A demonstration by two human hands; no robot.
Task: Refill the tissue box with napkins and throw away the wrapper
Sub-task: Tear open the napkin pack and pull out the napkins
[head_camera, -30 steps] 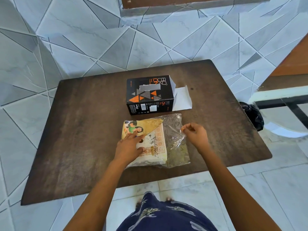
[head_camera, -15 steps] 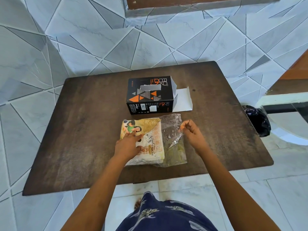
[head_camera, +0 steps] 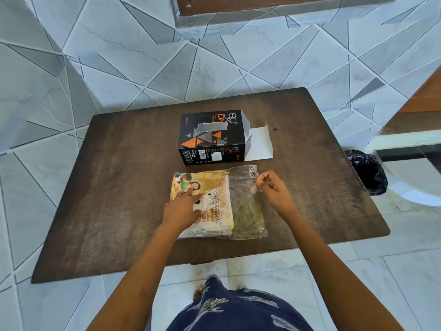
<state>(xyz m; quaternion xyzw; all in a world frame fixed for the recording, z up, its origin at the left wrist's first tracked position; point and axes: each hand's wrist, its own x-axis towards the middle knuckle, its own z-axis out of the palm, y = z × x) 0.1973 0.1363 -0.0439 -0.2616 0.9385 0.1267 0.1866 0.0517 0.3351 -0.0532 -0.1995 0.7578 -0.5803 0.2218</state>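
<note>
A black tissue box [head_camera: 210, 137] with orange triangles stands on the dark wooden table [head_camera: 119, 187], its right end flap [head_camera: 259, 145] folded open and lying flat. In front of it lies a napkin pack [head_camera: 214, 199] in a printed plastic wrapper, whose clear right part [head_camera: 245, 206] is loose and empty. My left hand [head_camera: 182, 209] presses flat on the pack's printed side. My right hand [head_camera: 274, 189] pinches the clear wrapper's right edge between thumb and fingers.
A bin lined with a black bag [head_camera: 366, 172] stands on the floor just past the table's right edge. A glass-topped table [head_camera: 410, 137] is at the far right. Patterned tiles surround the table; my patterned clothing shows at the bottom.
My right hand has shifted slightly along the clear wrapper's edge and now pinches it. The left hand stays pressed on the pack. The view has drifted a little.
</note>
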